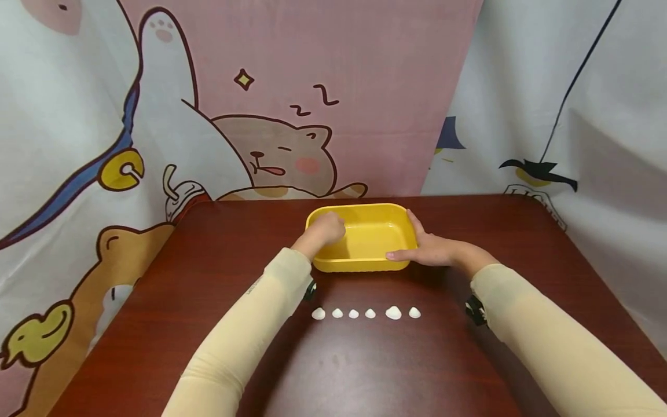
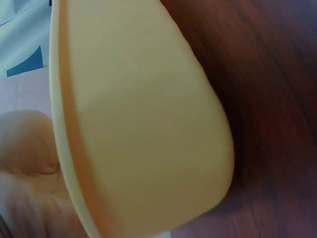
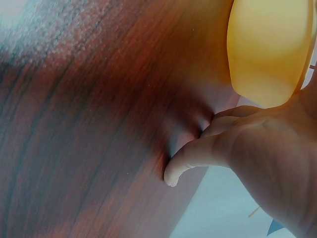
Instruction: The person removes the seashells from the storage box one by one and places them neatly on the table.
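A yellow plastic basin (image 1: 365,265) stands toward the back of the table. My left hand (image 1: 328,228) reaches over its left end into the inside, fingers bent downward. The fingertips are hidden, and whether they hold anything does not show. In the left wrist view the basin's wall (image 2: 148,119) covers most of that hand (image 2: 29,168). My right hand (image 1: 435,249) rests against the basin's right end, thumb along the front side, fingers extended along the end. In the right wrist view its fingertips (image 3: 173,173) touch the tabletop beside the basin (image 3: 270,49).
Several small white shell-like pieces (image 1: 393,313) lie in a row on the dark red-brown table (image 1: 396,370), in front of the basin. Behind the table hangs a cloth (image 1: 385,98) printed with cartoon animals.
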Motion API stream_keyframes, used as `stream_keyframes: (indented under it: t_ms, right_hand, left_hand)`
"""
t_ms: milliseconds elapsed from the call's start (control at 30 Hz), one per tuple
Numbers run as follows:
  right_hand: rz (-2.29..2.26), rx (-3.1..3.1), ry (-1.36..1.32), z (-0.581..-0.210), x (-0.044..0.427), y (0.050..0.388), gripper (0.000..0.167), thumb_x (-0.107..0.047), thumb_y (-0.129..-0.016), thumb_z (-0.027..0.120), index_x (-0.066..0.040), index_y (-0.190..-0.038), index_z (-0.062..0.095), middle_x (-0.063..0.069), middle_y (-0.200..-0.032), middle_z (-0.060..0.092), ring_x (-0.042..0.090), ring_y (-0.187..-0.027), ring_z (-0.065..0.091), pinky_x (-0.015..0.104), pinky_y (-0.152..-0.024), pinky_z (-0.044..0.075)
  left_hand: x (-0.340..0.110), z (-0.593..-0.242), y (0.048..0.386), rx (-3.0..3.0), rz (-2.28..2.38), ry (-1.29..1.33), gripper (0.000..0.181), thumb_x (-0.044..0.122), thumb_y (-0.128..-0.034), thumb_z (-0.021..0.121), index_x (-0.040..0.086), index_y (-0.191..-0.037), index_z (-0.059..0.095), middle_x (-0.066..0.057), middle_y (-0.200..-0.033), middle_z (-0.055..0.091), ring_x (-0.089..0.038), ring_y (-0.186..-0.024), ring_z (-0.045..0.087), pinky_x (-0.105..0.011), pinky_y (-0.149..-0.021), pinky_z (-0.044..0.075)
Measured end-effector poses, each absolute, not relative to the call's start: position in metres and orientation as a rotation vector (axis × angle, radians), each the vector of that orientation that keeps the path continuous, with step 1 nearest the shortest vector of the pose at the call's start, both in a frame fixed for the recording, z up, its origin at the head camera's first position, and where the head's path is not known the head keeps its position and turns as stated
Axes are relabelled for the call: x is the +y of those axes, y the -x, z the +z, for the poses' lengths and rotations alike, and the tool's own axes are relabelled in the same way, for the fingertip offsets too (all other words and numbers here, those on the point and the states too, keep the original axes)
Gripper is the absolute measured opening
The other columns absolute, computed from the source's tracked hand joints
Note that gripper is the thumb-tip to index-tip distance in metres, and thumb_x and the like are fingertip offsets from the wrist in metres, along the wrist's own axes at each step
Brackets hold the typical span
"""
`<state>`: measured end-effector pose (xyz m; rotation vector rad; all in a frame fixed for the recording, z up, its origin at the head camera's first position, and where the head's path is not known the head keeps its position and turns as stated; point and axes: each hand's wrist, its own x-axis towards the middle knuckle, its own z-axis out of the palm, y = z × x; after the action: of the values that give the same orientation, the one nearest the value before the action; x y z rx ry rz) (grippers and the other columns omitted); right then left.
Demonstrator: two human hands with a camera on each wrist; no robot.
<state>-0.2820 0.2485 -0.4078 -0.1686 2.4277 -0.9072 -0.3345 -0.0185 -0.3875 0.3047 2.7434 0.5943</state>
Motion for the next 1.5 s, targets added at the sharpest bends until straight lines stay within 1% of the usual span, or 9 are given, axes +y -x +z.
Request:
stream_keyframes:
  t_ms: [200, 333, 500, 633, 767, 967, 1133, 1367, 1500]
  right_hand:
    - [-0.906, 2.44, 0.17, -0.405, 0.247, 0.282, 0.142, -0.078, -0.086, 0.069, -0.023, -0.162, -0.036, 0.03, -0.167, 0.028, 0.047, -0.153, 0.032, 0.072, -0.127, 0.023]
    - [-0.912, 2.438, 0.181, -0.406, 0.247, 0.282, 0.142, -0.078, -0.086, 0.069, -0.022, -0.162, -0.037, 0.03, -0.165, 0.031, 0.047, -0.152, 0.033, 0.072, -0.127, 0.023]
    - [-0.92, 2.428, 0.179, -0.407, 0.246, 0.281, 0.143, -0.078, -0.086, 0.069, -0.02, -0.162, -0.037, 0.031, -0.168, 0.025, 0.048, -0.153, 0.03, 0.073, -0.127, 0.021]
    - [-0.908, 2.432, 0.17, -0.407, 0.247, 0.281, 0.143, -0.08, -0.086, 0.068, -0.021, -0.162, -0.037, 0.032, -0.17, 0.022, 0.049, -0.155, 0.029, 0.073, -0.127, 0.02]
    - [-0.9, 2.432, 0.173, -0.407, 0.246, 0.281, 0.142, -0.08, -0.086, 0.067, -0.02, -0.161, -0.038, 0.033, -0.17, 0.02, 0.051, -0.155, 0.028, 0.074, -0.126, 0.02]
    - [-0.898, 2.432, 0.179, -0.407, 0.247, 0.281, 0.142, -0.08, -0.087, 0.067, -0.019, -0.161, -0.038, 0.034, -0.17, 0.021, 0.051, -0.155, 0.028, 0.074, -0.126, 0.021]
    - [-0.892, 2.437, 0.174, -0.408, 0.248, 0.281, 0.141, -0.08, -0.087, 0.066, -0.02, -0.162, -0.037, 0.035, -0.171, 0.018, 0.051, -0.156, 0.027, 0.073, -0.127, 0.02]
    - [-0.892, 2.437, 0.184, -0.409, 0.246, 0.281, 0.141, -0.079, -0.087, 0.067, -0.019, -0.163, -0.036, 0.035, -0.17, 0.021, 0.051, -0.156, 0.028, 0.072, -0.127, 0.02]
    - [-0.897, 2.442, 0.184, -0.409, 0.247, 0.281, 0.141, -0.079, -0.087, 0.067, -0.02, -0.162, -0.036, 0.034, -0.17, 0.021, 0.05, -0.157, 0.027, 0.071, -0.128, 0.02]
  left_hand:
    - [-0.021, -0.389, 0.337, 2.728, 0.713, -0.286, 0.028, 0.013, -0.1077, 0.043, -0.004, -0.111, 0.064, -0.014, -0.101, 0.056, -0.024, -0.084, 0.048, -0.032, -0.079, 0.042]
    - [-0.023, -0.388, 0.336, 2.66, 0.876, -0.246, 0.03, 0.014, -0.1083, 0.043, -0.003, -0.117, 0.066, -0.012, -0.103, 0.056, -0.022, -0.085, 0.049, -0.032, -0.078, 0.042]
    - [-0.021, -0.387, 0.334, 2.541, 1.003, -0.26, 0.043, 0.012, -0.1063, 0.048, -0.001, -0.145, 0.062, -0.016, -0.132, 0.063, -0.021, -0.09, 0.051, -0.031, -0.084, 0.044]
    - [-0.015, -0.389, 0.332, 2.43, 1.098, -0.329, 0.047, 0.009, -0.1064, 0.053, -0.003, -0.152, 0.054, -0.022, -0.144, 0.061, -0.022, -0.087, 0.054, -0.034, -0.089, 0.049]
    - [-0.008, -0.393, 0.331, 2.33, 1.192, -0.368, 0.047, 0.002, -0.1043, 0.052, -0.007, -0.15, 0.055, -0.03, -0.129, 0.064, -0.022, -0.08, 0.054, -0.039, -0.095, 0.054]
    - [-0.004, -0.395, 0.338, 2.483, 1.097, -0.476, 0.044, -0.001, -0.0983, 0.054, -0.005, -0.141, 0.064, -0.023, -0.132, 0.069, -0.025, -0.099, 0.062, -0.029, -0.082, 0.05]
    - [-0.005, -0.4, 0.351, 2.606, 0.856, -0.584, 0.042, -0.004, -0.0969, 0.059, -0.001, -0.138, 0.068, -0.021, -0.136, 0.069, -0.028, -0.117, 0.064, -0.03, -0.09, 0.05]
    - [-0.012, -0.41, 0.369, 2.564, 0.76, -0.636, 0.037, -0.004, -0.0926, 0.076, 0.002, -0.129, 0.073, -0.017, -0.12, 0.073, -0.018, -0.093, 0.059, -0.022, -0.076, 0.049]
    - [-0.015, -0.412, 0.372, 2.582, 0.725, -0.656, 0.027, 0.001, -0.092, 0.08, 0.003, -0.119, 0.078, -0.014, -0.114, 0.073, -0.017, -0.089, 0.056, -0.022, -0.076, 0.047]
